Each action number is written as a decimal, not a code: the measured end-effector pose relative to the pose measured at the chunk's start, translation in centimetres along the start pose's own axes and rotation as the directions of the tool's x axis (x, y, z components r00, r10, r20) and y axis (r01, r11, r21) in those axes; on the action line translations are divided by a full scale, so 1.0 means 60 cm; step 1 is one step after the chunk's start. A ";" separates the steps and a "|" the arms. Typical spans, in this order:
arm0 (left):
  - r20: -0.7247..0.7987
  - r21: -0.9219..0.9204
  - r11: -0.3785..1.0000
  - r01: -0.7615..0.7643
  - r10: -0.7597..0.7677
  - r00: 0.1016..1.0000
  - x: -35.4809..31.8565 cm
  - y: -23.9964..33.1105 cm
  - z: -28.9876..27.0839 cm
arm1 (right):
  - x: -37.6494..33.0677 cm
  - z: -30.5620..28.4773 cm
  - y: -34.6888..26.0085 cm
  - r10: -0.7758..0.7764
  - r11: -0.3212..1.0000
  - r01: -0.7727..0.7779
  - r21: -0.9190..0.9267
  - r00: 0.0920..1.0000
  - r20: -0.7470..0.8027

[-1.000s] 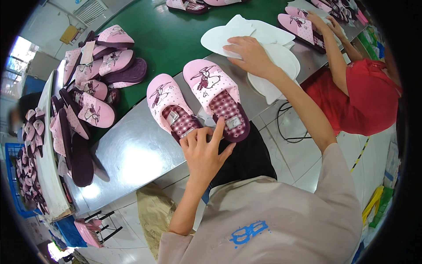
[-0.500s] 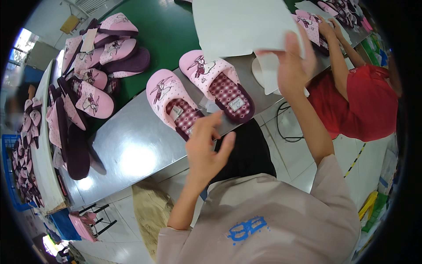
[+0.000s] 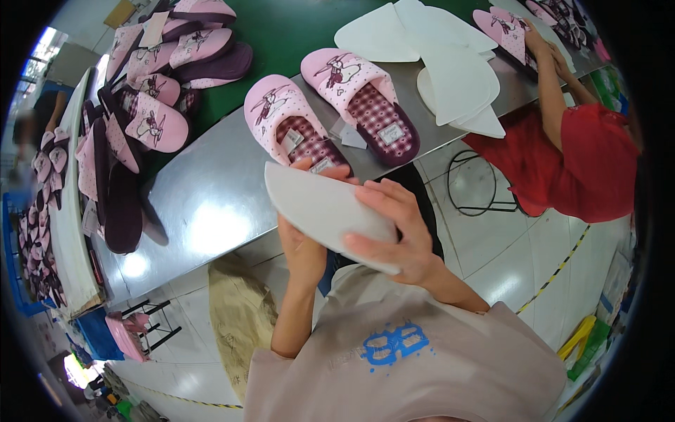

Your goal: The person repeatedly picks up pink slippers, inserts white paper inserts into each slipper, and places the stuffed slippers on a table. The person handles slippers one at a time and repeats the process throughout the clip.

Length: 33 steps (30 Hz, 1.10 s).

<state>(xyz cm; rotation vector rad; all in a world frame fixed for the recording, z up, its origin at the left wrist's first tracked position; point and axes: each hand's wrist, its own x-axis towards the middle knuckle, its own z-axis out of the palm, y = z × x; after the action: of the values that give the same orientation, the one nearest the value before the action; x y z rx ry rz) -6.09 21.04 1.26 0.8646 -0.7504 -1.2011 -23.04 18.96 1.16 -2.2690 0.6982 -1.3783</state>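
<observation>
Head view: so one white sheet (image 3: 327,205) is up off the pile, bent above the worktop's (image 3: 200,193) near edge, right hand (image 3: 406,235) pinching it, left hand (image 3: 301,246) gripping behind. Pink slippers (image 3: 271,112) sit beyond, toe insides hidden; other sheets (image 3: 460,77) lie loose, untouched.

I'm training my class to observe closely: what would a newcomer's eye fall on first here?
Probably the white sheet held up at the picture's centre. Just beyond it, a pair of pink slippers with checked insoles sits on the metal table, and farther left a slipper heap stands out. Beyond and to the right, loose white sheets overlap.
</observation>
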 end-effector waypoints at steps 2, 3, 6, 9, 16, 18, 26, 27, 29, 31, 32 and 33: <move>-0.008 -0.378 0.925 0.021 -0.026 1.000 -0.003 0.016 0.029 | -0.018 0.026 -0.012 0.042 0.998 -0.043 -0.046 0.999 -0.013; -0.002 -0.336 0.941 -0.040 0.042 0.999 -0.004 0.012 0.027 | -0.023 0.031 -0.012 0.044 0.995 -0.045 -0.084 0.999 -0.014; 0.013 -0.136 0.981 -0.135 0.138 0.990 -0.013 -0.006 0.002 | -0.023 0.029 -0.005 0.080 0.997 -0.080 -0.001 0.996 -0.035; -0.164 0.037 0.999 -0.037 0.043 0.986 -0.019 -0.004 -0.027 | -0.042 0.021 -0.005 0.428 0.832 -0.378 0.406 0.903 -0.034; -0.135 0.119 0.992 0.051 -0.034 0.990 -0.025 0.022 -0.017 | -0.015 0.003 -0.010 0.789 -0.326 -0.499 0.803 0.324 0.522; -0.079 -0.068 0.998 0.004 -0.009 0.997 -0.014 0.022 0.015 | -0.039 0.017 -0.007 0.591 -0.530 -0.478 0.700 0.384 0.709; -0.084 -0.018 0.977 -0.212 0.210 0.974 0.012 0.028 -0.040 | -0.052 0.002 -0.007 0.398 -0.143 -0.559 0.816 0.723 0.565; -0.168 0.004 0.978 -0.210 0.207 0.964 0.014 0.032 -0.040 | -0.039 -0.004 -0.015 0.525 0.339 -0.555 0.759 0.781 0.337; -0.218 0.068 0.978 -0.199 0.209 0.953 0.015 0.028 -0.045 | -0.043 -0.006 0.005 0.427 0.733 -0.406 0.545 0.899 0.095; -0.176 0.304 0.935 -0.183 0.244 0.954 0.003 0.001 -0.026 | -0.022 -0.008 0.023 0.240 0.880 -0.276 0.387 0.961 0.139; -0.148 0.415 0.893 -0.172 0.254 0.956 -0.003 -0.009 -0.020 | -0.015 0.004 0.009 0.325 0.825 -0.347 0.446 0.937 0.129; -0.010 0.463 0.861 -0.210 0.242 0.970 -0.003 -0.007 -0.021 | 0.002 0.014 -0.010 0.415 0.759 -0.412 0.505 0.903 0.114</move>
<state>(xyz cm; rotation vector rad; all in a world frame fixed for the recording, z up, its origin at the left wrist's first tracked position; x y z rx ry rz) -5.21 21.35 0.28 1.1631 -1.0745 -0.7863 -22.10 19.45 1.21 -1.5671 0.6760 -1.1725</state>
